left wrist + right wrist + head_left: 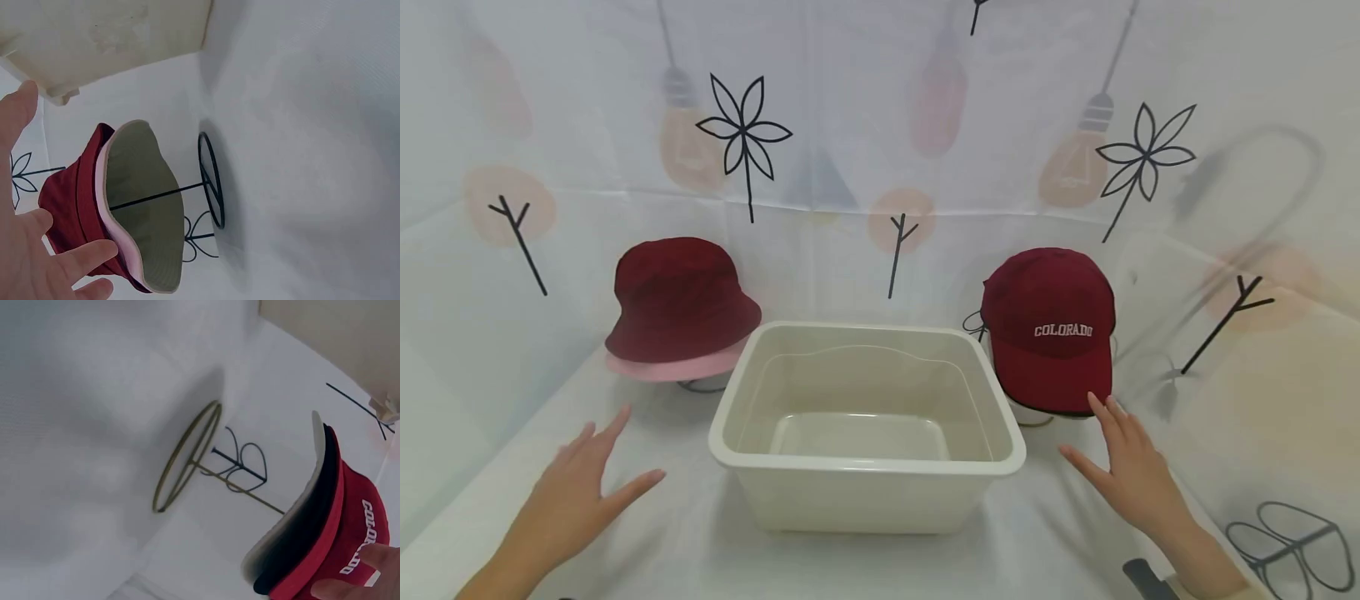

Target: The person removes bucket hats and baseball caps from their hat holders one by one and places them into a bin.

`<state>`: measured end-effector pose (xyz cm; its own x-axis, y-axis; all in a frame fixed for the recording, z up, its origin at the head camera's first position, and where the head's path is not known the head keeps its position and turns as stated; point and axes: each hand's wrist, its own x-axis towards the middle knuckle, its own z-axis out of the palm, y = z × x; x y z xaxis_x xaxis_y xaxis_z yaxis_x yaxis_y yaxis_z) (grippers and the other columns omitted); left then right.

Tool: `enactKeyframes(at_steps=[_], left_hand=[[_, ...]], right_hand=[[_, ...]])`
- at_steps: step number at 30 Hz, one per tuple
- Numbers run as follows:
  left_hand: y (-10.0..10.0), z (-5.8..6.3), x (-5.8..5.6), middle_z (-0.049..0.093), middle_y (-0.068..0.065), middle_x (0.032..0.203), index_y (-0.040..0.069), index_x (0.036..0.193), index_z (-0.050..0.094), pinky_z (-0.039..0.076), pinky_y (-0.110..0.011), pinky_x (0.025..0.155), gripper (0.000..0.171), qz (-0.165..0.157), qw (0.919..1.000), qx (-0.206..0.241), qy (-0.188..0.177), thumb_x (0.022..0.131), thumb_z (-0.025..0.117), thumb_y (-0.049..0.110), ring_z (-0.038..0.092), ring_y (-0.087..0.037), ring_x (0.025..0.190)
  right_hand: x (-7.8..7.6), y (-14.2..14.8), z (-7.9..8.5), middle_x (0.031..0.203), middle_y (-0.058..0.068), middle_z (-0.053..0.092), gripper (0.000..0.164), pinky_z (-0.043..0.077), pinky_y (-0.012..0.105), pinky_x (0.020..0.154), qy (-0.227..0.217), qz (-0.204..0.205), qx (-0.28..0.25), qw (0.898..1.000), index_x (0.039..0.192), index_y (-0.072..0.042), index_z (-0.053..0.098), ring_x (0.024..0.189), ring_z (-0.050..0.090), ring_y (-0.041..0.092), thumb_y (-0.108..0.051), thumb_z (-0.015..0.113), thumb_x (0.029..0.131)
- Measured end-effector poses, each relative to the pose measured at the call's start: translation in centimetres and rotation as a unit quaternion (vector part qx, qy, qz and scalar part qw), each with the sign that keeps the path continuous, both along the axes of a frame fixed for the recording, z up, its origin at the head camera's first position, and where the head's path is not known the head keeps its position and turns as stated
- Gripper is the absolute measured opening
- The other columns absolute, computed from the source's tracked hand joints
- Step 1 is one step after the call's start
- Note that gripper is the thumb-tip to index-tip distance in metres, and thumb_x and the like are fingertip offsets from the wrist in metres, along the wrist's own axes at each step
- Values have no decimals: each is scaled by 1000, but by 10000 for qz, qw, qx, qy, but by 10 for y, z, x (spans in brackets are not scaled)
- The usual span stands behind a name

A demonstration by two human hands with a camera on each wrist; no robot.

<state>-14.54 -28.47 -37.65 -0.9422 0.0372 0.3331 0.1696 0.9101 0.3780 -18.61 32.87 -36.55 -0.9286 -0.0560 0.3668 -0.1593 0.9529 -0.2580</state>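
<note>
A dark red bucket hat (681, 292) sits at the left, with a pink brim (662, 367) showing beneath it. The left wrist view shows them on a black wire stand (212, 184). My left hand (568, 496) hovers in front of these hats, fingers spread and holding nothing. To the right is a dark red baseball cap (1048, 292) lettered COLORADO. Under its brim a pale brim (262, 553) shows, above a gold wire stand (170, 472). My right hand (1138, 479) is in front of this cap, fingers extended, its fingertips overlapping the cap's brim in the head view.
Between the two hat stands is a cream plastic basin (857, 504), open at the top with nothing inside. A white cloth (850, 571) covers the surface. Behind hangs a white curtain (835, 267) printed with flowers and light bulbs.
</note>
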Motion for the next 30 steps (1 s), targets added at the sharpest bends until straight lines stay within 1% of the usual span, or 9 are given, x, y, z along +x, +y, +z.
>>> enactKeyframes(at_steps=[3,6,9,12,15,18,22,26,30], left_hand=[[3,4,0,34,-33,137,13,150,8,22,-70,91,97,0,9994,286,-211,82,64,53,18,-52,129],[6,10,-2,34,-32,138,13,150,3,24,-68,91,100,-44,9976,565,-408,82,63,53,22,-50,129],[9,16,-4,34,-31,139,15,150,-4,28,-69,87,102,48,9942,773,-745,82,61,56,26,-51,125],[12,21,-5,35,-28,139,18,149,-9,31,-70,83,103,208,9903,943,-999,83,60,56,29,-54,122],[15,24,-6,36,-25,140,23,149,-11,32,-68,85,104,271,9865,1172,-1107,82,62,55,31,-54,121],[18,25,-7,38,-25,140,25,149,-11,33,-67,87,105,272,9834,1423,-1090,81,64,54,32,-54,121],[22,28,-10,41,-26,137,21,150,-6,36,-62,91,108,130,9807,1775,-809,78,70,49,37,-49,121],[25,29,-15,44,-27,134,15,151,2,39,-54,91,105,-175,9757,2120,-516,78,74,39,43,-44,120],[28,29,-19,44,-28,133,14,150,9,42,-48,89,99,-449,9684,2419,-413,78,76,30,45,-44,118]], right_hand=[[-3,-1,1,142,34,21,88,26,75,83,150,67,-263,9995,147,-1,16,121,26,54,-45,62,86],[-5,-1,2,140,36,23,87,26,72,87,232,106,-496,9984,147,1,15,122,26,53,-42,62,87],[-6,-2,4,140,36,24,86,25,71,89,238,83,-682,9974,146,3,14,124,25,53,-40,61,88],[-8,-3,6,140,36,23,85,24,70,91,241,62,-870,9959,146,5,14,125,23,53,-39,60,90],[-10,-3,7,140,36,23,84,24,70,92,258,57,-995,9947,146,5,13,126,23,53,-39,59,90],[-13,-4,7,141,35,23,85,24,69,93,287,56,-1098,9935,146,5,13,126,24,52,-38,60,90],[-16,-5,7,140,35,24,85,25,68,92,297,-3,-1218,9921,145,5,14,125,25,52,-39,60,90],[-19,-6,7,138,36,25,84,26,68,92,291,-110,-1331,9906,146,5,14,125,26,52,-40,58,90],[-20,-5,8,139,36,25,84,25,68,93,336,-121,-1445,9889,146,4,13,125,25,51,-39,58,91]])
